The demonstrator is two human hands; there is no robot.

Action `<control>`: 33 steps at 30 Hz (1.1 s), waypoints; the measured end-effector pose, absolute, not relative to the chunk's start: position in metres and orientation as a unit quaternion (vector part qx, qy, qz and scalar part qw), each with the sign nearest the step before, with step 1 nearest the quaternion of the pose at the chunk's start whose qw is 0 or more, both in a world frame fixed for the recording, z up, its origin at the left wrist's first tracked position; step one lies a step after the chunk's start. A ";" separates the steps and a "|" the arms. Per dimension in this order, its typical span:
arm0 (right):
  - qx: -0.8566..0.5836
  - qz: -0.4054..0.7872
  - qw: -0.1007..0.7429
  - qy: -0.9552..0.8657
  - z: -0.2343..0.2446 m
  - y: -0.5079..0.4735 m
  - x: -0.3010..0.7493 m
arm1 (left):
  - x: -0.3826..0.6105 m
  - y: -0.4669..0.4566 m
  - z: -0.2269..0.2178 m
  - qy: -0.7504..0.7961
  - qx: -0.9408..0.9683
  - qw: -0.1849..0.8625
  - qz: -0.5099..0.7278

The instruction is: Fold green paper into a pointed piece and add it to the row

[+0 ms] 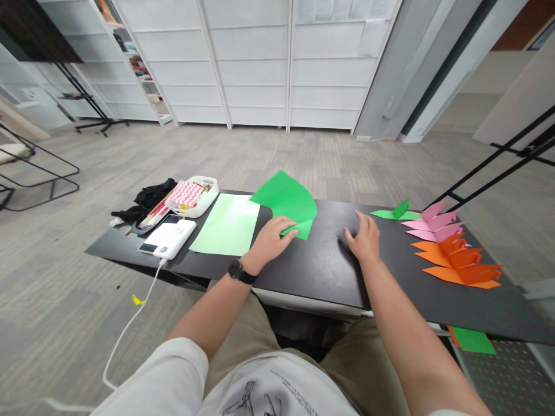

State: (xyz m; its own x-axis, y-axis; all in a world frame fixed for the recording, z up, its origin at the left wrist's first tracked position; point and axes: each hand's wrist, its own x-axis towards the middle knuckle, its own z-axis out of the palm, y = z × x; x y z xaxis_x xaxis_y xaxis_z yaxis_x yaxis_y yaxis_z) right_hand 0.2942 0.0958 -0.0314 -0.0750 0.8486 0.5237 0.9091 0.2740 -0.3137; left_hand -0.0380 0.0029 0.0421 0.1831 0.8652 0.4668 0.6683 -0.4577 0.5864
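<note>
My left hand, with a black watch on its wrist, pinches the near edge of a green paper sheet. The sheet is curved and lifted at its far side. My right hand is held over the black table, its thumb and fingers apart and nothing in it. Left of the green sheet lies a stack of pale green paper. Beyond my right hand, along the right side, are a folded green paper piece, folded pink paper pieces and folded orange paper pieces.
A white power bank with a cable lies on the table's left part. Behind it are a white basket of supplies and a black cloth. Green paper shows below the table's near right edge.
</note>
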 end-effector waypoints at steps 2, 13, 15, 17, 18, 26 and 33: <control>-0.555 -0.037 0.322 -0.766 -0.024 0.086 0.293 | -0.019 0.007 0.030 0.493 0.772 0.154 0.371; -0.427 0.012 0.269 -0.863 -0.015 0.075 0.278 | 0.004 0.041 0.023 0.424 0.834 0.173 0.306; -0.428 0.033 0.271 -0.862 -0.018 0.079 0.277 | 0.004 0.047 0.026 0.401 0.856 0.173 0.277; -0.419 0.054 0.280 -0.862 -0.019 0.084 0.277 | 0.002 0.052 0.028 0.383 0.871 0.171 0.257; -0.411 0.063 0.288 -0.863 -0.019 0.086 0.277 | 0.000 0.054 0.028 0.373 0.875 0.168 0.257; -0.339 0.195 0.241 -0.888 0.019 0.110 0.266 | -0.029 0.067 0.012 0.386 0.834 0.153 0.362; -0.382 0.259 0.243 -0.853 0.033 0.117 0.247 | -0.033 0.071 0.011 0.442 0.808 0.169 0.352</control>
